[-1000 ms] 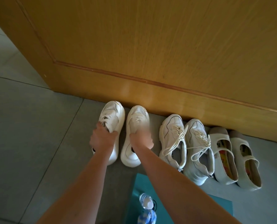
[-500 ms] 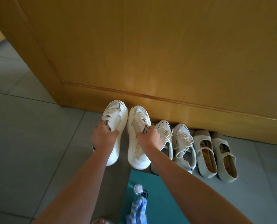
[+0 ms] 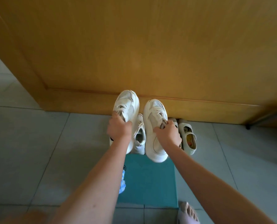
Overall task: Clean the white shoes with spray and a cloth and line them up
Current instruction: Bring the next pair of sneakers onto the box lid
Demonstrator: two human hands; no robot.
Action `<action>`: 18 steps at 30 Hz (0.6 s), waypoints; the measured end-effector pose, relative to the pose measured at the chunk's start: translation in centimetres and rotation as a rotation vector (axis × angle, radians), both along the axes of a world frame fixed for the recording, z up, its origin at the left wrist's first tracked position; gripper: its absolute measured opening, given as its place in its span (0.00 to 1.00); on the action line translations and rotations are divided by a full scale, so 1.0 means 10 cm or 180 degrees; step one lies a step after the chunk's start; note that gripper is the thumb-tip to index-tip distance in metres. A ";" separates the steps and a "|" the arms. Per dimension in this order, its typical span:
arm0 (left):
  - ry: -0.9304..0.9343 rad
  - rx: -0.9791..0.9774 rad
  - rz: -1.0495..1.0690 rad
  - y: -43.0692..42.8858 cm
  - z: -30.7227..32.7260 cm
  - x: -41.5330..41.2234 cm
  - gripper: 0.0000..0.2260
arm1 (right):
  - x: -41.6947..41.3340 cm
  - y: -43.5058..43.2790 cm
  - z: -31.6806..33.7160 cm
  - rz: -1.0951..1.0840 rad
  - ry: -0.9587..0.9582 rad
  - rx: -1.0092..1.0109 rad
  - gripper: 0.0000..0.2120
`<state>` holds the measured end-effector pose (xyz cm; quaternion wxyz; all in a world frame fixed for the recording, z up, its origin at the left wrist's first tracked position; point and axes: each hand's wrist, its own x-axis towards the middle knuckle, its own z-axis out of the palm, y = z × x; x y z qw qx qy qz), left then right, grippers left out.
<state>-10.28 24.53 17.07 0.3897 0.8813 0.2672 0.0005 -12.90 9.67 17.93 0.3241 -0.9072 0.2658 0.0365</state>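
the left hand (image 3: pixel 118 129) and right hand (image 3: pixel 168 135) clutch the white sneakers (image 3: pixel 155 109) by their tongues (both airborne), best lowered level onto the teal box (image 3: pixel 150 183).

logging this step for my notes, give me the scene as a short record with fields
left hand: left hand grips the left sneaker at its tongue
right hand: right hand grips the right sneaker likewise
held shoes: both look raised, toes toward the wooden door
on floor: laced shoe and strap shoes, partly hidden
cleaning gear: blue-white cloth beside the teal box; no spray visible
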 end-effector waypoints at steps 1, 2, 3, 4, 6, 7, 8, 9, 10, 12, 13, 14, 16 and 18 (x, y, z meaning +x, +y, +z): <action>0.0017 -0.0029 -0.0002 -0.10 -0.05 -0.13 0.25 | -0.13 -0.10 -0.03 -0.0071 0.0052 -0.0012 0.15; 0.0038 -0.0067 0.0010 -0.19 -0.09 -0.26 0.25 | -0.26 -0.19 -0.06 -0.0142 0.0096 -0.0026 0.15; 0.0067 -0.0129 0.0016 -0.28 -0.16 -0.40 0.25 | -0.39 -0.27 -0.10 -0.0203 0.0135 -0.0040 0.15; 0.0113 -0.0197 0.0009 -0.37 -0.22 -0.53 0.25 | -0.51 -0.34 -0.14 -0.0245 0.0181 -0.0055 0.15; 0.0214 -0.0250 -0.0034 -0.53 -0.36 -0.81 0.26 | -0.74 -0.44 -0.24 -0.0292 0.0303 -0.0074 0.16; 0.0264 -0.0235 -0.0063 -0.61 -0.43 -0.95 0.27 | -0.84 -0.46 -0.30 -0.0311 0.0362 -0.0071 0.16; 0.0320 -0.0211 -0.0089 -0.67 -0.50 -1.08 0.29 | -0.94 -0.48 -0.37 -0.0336 0.0414 -0.0068 0.17; 0.0372 -0.0198 -0.0090 -0.73 -0.58 -1.21 0.30 | -1.03 -0.49 -0.43 -0.0368 0.0459 -0.0069 0.17; 0.0412 -0.0200 -0.0060 -0.77 -0.64 -1.32 0.31 | -1.11 -0.51 -0.50 -0.0408 0.0509 -0.0071 0.16; 0.0451 -0.0218 0.0006 -0.84 -0.75 -1.49 0.31 | -1.26 -0.52 -0.60 -0.0498 0.0582 -0.0071 0.15; 0.0457 -0.0219 0.0039 -0.86 -0.79 -1.55 0.31 | -1.32 -0.52 -0.64 -0.0515 0.0607 -0.0072 0.15; 0.0463 -0.0209 0.0069 -0.87 -0.82 -1.60 0.32 | -1.37 -0.52 -0.68 -0.0522 0.0617 -0.0077 0.15; 0.0479 -0.0160 0.0117 -0.89 -0.86 -1.64 0.33 | -1.46 -0.50 -0.75 -0.0540 0.0599 -0.0064 0.14; 0.0483 -0.0121 0.0131 -0.90 -0.87 -1.66 0.33 | -1.51 -0.44 -0.81 -0.0550 0.0577 -0.0039 0.14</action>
